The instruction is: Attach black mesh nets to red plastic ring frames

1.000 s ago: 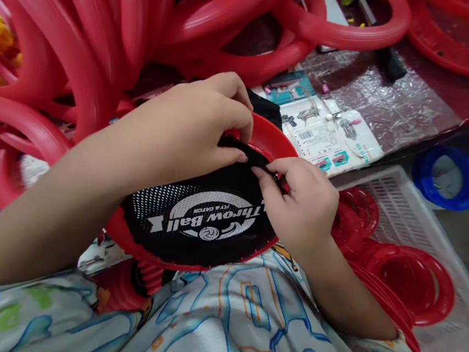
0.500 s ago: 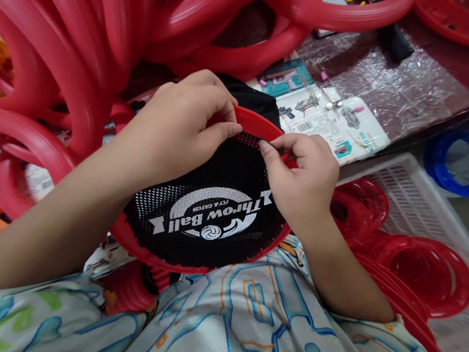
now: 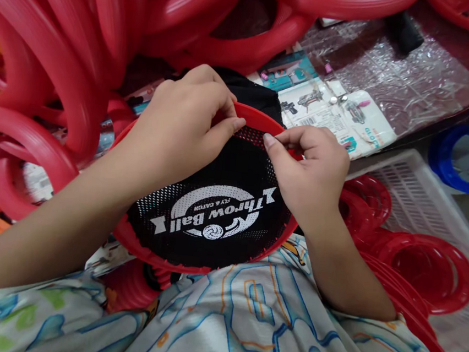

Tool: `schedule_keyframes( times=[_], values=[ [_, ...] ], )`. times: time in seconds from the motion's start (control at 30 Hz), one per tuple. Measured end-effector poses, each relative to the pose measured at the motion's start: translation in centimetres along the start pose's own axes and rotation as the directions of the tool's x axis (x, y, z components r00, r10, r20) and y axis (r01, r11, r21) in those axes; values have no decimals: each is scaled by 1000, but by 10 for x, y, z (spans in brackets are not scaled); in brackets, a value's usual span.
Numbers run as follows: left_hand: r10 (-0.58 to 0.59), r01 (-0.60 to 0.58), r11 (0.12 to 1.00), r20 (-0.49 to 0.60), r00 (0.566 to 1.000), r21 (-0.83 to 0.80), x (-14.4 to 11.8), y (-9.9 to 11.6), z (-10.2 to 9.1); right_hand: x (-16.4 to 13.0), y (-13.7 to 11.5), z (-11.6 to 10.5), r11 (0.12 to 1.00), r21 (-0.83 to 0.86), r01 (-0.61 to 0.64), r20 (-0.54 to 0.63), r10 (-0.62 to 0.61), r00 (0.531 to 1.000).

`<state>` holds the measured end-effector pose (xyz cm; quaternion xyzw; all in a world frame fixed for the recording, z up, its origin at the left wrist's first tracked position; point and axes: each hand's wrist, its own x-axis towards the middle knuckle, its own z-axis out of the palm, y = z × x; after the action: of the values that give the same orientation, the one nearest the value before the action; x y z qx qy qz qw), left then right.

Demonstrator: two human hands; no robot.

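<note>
A round black mesh net (image 3: 235, 168) with white "Throw Ball" print, upside down to me, spans a red plastic ring (image 3: 260, 117). The ring rests tilted against my patterned shirt. My left hand (image 3: 194, 122) is closed over the far rim, its thumb pressing on the inner side by the mesh edge. To the right of it, my right hand (image 3: 316, 164) pinches the mesh edge at the rim between thumb and curled fingers. Some of the fingertips are hidden behind the rim. More black fabric (image 3: 253, 92) lies behind the ring.
Thick ribbed red rings (image 3: 44, 41) pile up at the left and back. Printed cards (image 3: 335, 114) and clear plastic film (image 3: 397, 75) cover the table behind. At right, a white crate (image 3: 450, 257) holds red rings; beyond it are blue rings (image 3: 464, 159).
My right hand has shifted slightly right along the rim, and the gap between my two thumbs is a little wider. The left hand keeps its hold on the ring.
</note>
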<state>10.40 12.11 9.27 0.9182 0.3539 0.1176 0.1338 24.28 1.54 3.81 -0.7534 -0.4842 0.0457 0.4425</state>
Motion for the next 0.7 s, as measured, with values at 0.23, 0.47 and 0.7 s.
schedule_keyframes(
  times=[0.23,0.47,0.7],
  values=[
    [75,-76,997,-38,996,-33,-1,-5,1,3,-3,-2,999,13,-30,44,29,999],
    [67,-68,997,-20,998,-31,1,-5,1,8,5,-7,994,66,-84,147,73,986],
    [60,-61,996,-17,998,-57,1,-6,3,11,5,-8,999,-19,-49,169,51,984]
  ],
)
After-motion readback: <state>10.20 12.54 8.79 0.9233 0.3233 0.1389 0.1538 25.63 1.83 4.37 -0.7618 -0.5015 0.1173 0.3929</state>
